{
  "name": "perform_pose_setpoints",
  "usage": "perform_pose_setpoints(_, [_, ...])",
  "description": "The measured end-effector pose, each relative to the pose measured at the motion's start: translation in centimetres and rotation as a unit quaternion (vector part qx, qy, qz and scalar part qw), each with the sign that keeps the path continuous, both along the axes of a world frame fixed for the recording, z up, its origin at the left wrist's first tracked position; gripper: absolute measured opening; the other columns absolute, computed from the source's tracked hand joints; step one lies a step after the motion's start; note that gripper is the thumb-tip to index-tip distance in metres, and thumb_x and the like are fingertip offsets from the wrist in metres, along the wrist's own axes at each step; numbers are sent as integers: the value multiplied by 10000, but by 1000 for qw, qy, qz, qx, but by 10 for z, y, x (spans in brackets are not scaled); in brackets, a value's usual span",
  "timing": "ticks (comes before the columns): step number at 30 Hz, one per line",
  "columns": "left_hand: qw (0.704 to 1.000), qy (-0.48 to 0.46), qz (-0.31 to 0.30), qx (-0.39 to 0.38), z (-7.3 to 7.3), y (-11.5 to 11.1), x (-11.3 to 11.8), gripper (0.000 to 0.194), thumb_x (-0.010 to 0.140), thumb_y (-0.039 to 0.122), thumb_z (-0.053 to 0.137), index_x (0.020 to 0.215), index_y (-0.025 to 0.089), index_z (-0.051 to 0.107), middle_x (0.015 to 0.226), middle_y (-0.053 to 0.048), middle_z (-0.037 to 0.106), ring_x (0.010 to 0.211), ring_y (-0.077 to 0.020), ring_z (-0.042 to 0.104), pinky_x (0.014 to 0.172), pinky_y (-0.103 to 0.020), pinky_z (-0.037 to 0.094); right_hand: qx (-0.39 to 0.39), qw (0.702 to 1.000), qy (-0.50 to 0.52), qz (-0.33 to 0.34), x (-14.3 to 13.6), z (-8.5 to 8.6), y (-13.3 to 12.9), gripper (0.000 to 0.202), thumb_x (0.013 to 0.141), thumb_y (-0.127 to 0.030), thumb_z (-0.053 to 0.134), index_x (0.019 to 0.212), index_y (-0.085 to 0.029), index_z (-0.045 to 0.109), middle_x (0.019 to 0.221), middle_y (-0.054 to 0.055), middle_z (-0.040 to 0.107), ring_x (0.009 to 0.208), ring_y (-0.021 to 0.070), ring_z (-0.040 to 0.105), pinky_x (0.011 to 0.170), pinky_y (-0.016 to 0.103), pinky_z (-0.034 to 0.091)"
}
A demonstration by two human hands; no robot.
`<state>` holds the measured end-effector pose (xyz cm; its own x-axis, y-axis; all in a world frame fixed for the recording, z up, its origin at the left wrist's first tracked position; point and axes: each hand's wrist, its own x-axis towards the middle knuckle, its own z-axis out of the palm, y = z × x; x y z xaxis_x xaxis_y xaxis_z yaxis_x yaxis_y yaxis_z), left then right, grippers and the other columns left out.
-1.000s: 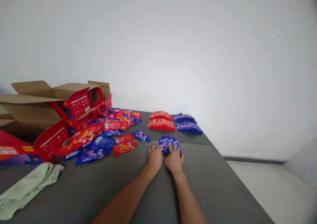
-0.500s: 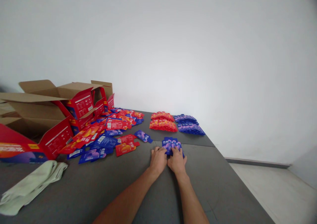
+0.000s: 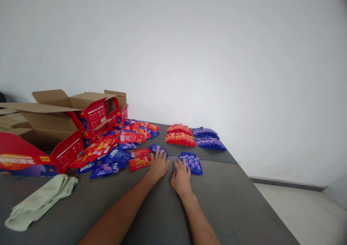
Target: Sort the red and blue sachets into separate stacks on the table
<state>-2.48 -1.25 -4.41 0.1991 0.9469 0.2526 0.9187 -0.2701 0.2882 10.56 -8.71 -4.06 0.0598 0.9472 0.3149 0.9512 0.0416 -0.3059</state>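
Note:
My left hand point(image 3: 159, 164) reaches onto a single blue-purple sachet point(image 3: 156, 148), fingers spread over its near edge. Beside it lie red sachets point(image 3: 138, 163) with an orange fruit print. At the left edge of a short overlapping row of blue sachets point(image 3: 197, 165), my right hand point(image 3: 181, 176) rests with its fingers apart. Farther back stand two neat groups: red sachets point(image 3: 180, 139) and, to their right, blue sachets point(image 3: 211, 143). A loose mixed pile of sachets point(image 3: 128, 136) spreads out on the left.
Open red cardboard boxes point(image 3: 69, 149) stand along the left side. A folded pale green cloth point(image 3: 40, 203) lies at the near left of the dark table point(image 3: 151, 216). A white wall point(image 3: 179, 57) rises behind, and the floor shows past the table's right edge.
My left hand has moved left from the blue row to the single blue sachet. My right hand has shifted left, uncovering more of the row. The view has turned slightly left.

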Motion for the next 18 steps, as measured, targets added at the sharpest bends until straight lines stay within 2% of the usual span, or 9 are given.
perform_pose_setpoints(3, [1000,7,-9,-17,-5,-5,-2,515,948,383,348,1401,174,476,1522,-151,370,1434,-340,219,1119,-613,159,0,1000,3,11,0,-2,0,493,862,-161,412,1333,-200,549,1480,65,445,1445,240,219,1124,417,199])
perform_pose_setpoints(6, [999,19,-35,-8,-4,-21,0,475,953,335,331,1388,222,486,1507,-123,400,1404,-329,273,1081,-592,242,-8,1000,2,24,1,-3,0,497,866,-161,403,1343,-194,539,1467,69,461,1441,233,229,1125,404,201])
perform_pose_setpoints(10, [997,28,-71,7,6,-44,-1,424,945,268,335,1314,243,542,1410,-101,513,1302,-315,395,1019,-544,321,-18,999,-7,35,1,-3,-1,505,866,-171,400,1355,-196,522,1464,69,466,1445,231,214,1137,426,166])
perform_pose_setpoints(13, [996,18,-90,-2,15,-50,-8,403,924,198,353,1254,255,577,1295,-78,600,1217,-271,466,994,-472,358,-22,999,-23,23,2,0,-3,505,860,-181,405,1351,-193,522,1461,77,467,1447,242,203,1146,476,121])
perform_pose_setpoints(15, [996,10,-88,3,19,-46,-17,413,904,169,376,1254,253,579,1313,-66,590,1248,-254,445,1024,-448,343,-21,999,-31,18,2,2,-4,500,861,-195,407,1347,-190,523,1463,86,463,1445,251,201,1145,511,97])
perform_pose_setpoints(18, [997,13,-70,6,18,-36,-29,487,868,157,413,1337,233,524,1467,-57,459,1388,-255,295,1111,-459,257,-23,999,-36,11,2,5,-6,477,870,-211,399,1323,-190,544,1459,97,466,1445,261,196,1139,554,72])
